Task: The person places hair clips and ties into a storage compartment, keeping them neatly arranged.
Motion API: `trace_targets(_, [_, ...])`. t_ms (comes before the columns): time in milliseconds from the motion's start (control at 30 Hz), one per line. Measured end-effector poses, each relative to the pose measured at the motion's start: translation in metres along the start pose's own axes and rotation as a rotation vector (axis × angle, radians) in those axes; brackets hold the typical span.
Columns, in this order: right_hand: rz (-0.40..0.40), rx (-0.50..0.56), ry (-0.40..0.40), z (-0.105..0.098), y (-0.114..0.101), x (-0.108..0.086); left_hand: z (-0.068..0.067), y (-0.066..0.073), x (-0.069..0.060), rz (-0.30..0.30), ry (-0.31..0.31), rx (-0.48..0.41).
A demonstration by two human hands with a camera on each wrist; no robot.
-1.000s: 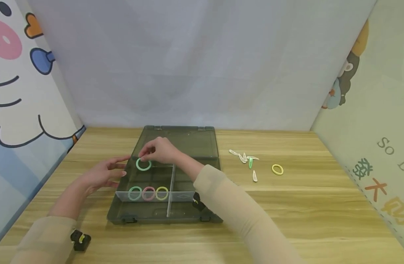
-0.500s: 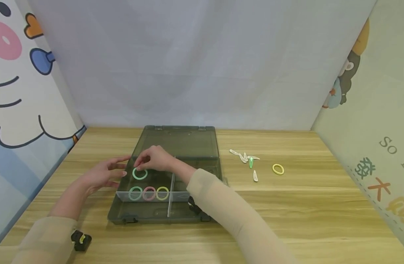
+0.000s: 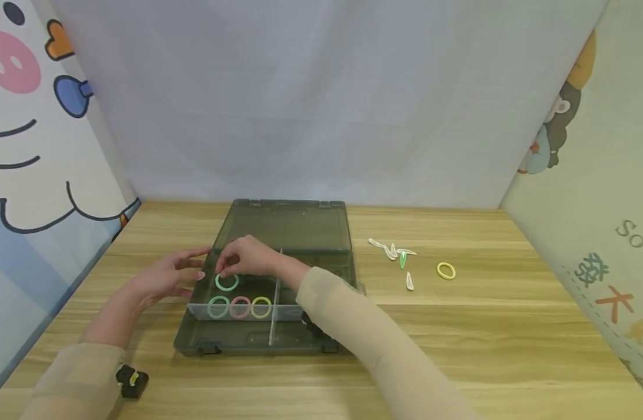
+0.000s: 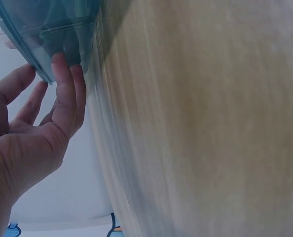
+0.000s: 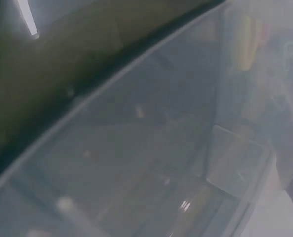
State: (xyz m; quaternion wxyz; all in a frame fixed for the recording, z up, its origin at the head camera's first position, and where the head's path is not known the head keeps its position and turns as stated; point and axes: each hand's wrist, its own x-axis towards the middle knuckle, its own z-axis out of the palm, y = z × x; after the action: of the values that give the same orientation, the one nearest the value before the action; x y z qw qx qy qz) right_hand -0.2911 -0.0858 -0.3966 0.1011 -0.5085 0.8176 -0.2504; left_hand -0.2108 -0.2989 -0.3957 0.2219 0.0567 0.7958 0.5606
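In the head view a grey translucent divided box [image 3: 224, 335] lies on the table with its lid [image 3: 290, 224] folded back. My right hand [image 3: 249, 256] pinches a mint-green hair tie [image 3: 227, 290] between thumb and fingertips over the back left compartment. Below it, a green hair tie [image 3: 208, 307], a pink hair tie [image 3: 231, 307] and a yellow hair tie [image 3: 261, 298] form a row along the front divider. At the box's left wall, the fingertips of my left hand [image 3: 166, 277] touch the plastic, as the left wrist view also shows. The right wrist view is hazy, with my right hand hidden.
To the right of the box lie several white snap hair clips [image 3: 410, 282], a green snap clip [image 3: 403, 260] and a loose yellow hair tie [image 3: 439, 270] on the wooden table [image 3: 484, 350]. A pale curtain [image 3: 311, 116] hangs behind, with printed panels at both sides.
My right hand has lowered the mint-green hair tie toward the front row, bringing it down inside the compartment. The left hand stays at the box wall. The head view has shifted slightly.
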Motion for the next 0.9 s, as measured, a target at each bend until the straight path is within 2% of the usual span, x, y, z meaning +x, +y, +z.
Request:
trace_targets(133, [0.018,-0.091,-0.005,0.003,0.001,0.004,0.001,0.002,0.001,0.0,0.001,0.001])
trace_targets(233, [0.016,-0.117,-0.038,0.007,0.001,0.006,0.001,0.002,0.002,0.004,-0.001,-0.001])
trace_targets(433, [0.002,-0.12,-0.117,0.01,-0.002,0.008,-0.001,-0.001,0.003,0.006,-0.001,-0.008])
trace_targets(600, [0.0,-0.126,-0.111,0.009,-0.002,0.007,-0.001,-0.002,0.003,0.006,0.0,-0.011])
trace_targets(900, [-0.029,-0.063,-0.132,-0.002,-0.006,0.0,-0.001,-0.001,0.002,0.0,0.002,-0.009])
